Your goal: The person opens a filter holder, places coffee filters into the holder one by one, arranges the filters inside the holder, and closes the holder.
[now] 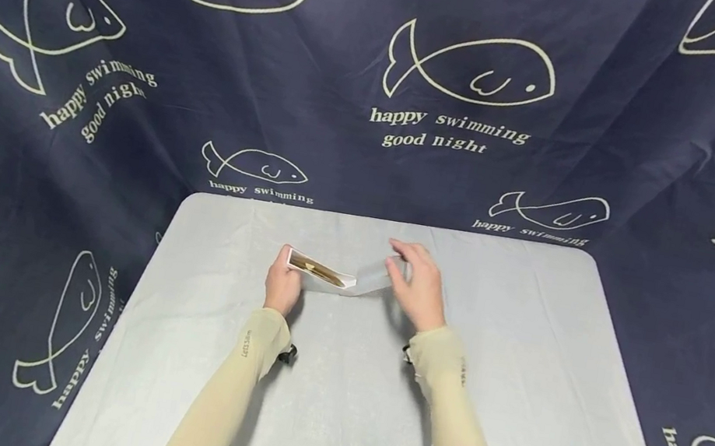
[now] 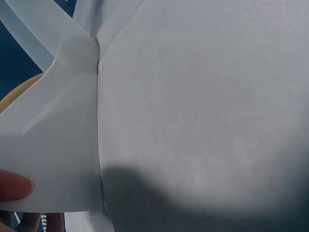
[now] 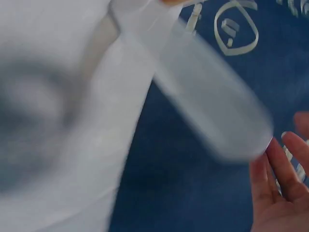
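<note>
My left hand [image 1: 282, 291] grips the left end of a slim pale case [image 2: 58, 145], held tilted above the table. The case's top is open toward the head camera, showing a gold-coloured inside [image 1: 314, 269]. In the left wrist view, a fingertip presses on its flat side, and a faint round patch shows near the fold. A long pale flap [image 3: 217, 106] with a rounded end runs from the case to the right. My right hand [image 1: 419, 290] is at the flap's far end, its fingers mostly straight and spread, fingertips right at the edge in the right wrist view.
A light grey table [image 1: 340, 410] with rounded far corners lies under both hands. Dark blue cloth [image 1: 323, 91] printed with fish and lettering hangs behind and at both sides. Both forearms wear pale sleeves [image 1: 463, 438], with a dark strap at each wrist.
</note>
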### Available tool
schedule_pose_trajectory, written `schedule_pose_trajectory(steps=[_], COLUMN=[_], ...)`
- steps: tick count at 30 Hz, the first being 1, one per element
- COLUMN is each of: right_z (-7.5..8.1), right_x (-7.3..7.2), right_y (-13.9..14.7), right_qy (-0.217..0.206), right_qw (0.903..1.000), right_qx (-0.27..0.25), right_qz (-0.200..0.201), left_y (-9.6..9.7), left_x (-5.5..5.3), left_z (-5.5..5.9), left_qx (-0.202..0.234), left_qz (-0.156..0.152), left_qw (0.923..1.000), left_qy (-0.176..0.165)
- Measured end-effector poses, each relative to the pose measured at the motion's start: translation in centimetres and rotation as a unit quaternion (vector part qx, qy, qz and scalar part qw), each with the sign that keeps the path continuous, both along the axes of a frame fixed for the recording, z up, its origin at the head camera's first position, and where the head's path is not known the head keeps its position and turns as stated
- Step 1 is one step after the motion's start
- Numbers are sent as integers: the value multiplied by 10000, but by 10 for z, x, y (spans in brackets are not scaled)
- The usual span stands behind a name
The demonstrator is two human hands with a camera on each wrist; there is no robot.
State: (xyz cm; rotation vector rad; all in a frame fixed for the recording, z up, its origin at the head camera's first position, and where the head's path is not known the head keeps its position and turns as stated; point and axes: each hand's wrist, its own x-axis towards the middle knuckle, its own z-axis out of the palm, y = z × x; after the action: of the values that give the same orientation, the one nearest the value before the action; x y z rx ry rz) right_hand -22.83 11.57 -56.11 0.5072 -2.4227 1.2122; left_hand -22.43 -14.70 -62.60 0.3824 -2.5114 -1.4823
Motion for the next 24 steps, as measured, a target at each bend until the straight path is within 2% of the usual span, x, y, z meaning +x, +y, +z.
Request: schedule_pose_trajectory(steps=[3, 5, 8, 10, 15, 19, 24], right_z=[-12, -21, -32, -38, -44, -45, -43], right_x=[-1, 0, 4, 8, 18, 17, 14], right_y=[21, 29, 34, 35, 34, 32, 29], right_qy=[-475, -874, -1363, -1550, -1526, -1445, -1281], right_qw=[9980, 9943, 9884, 9860, 9880, 9893, 9916], right_qx=[-408, -586, -514, -421, -197, -146, -125], right_qz=[-80, 138, 423, 443, 161, 120, 127], left_y=[-1, -1, 0, 1, 5, 5, 3], left_x=[0, 0, -1, -1, -2, -4, -6], left_z=[1, 1, -1, -4, -11, -15, -21], left_qx=[40, 99, 290, 471, 949, 1023, 1103], left_qz=[-54, -54, -122, -244, -435, -383, -460], left_qw=[10000, 9999, 9995, 9986, 9945, 9937, 9928], left_qy=[-28, -6, 93, 88, 99, 235, 127])
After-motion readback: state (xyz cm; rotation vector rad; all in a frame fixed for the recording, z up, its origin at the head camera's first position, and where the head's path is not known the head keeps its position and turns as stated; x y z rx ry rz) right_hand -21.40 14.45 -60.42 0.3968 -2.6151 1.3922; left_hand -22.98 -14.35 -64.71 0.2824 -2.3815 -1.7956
